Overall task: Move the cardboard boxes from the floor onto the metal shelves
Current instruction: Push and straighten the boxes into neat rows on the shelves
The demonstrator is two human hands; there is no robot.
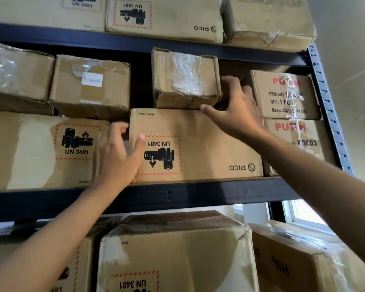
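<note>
The left hand (117,157) grips the PICO box (195,144) edge; the right hand (236,108), seemingly relaxed, touches the small box (185,80) beside it. Push both evenly inward.

Taped small box (185,81) atop PICO box (198,144)

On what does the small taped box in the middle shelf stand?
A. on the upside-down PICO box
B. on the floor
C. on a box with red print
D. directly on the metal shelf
A: the small taped box sits on top of the upside-down PICO box, which itself rests on the metal shelf.
</note>
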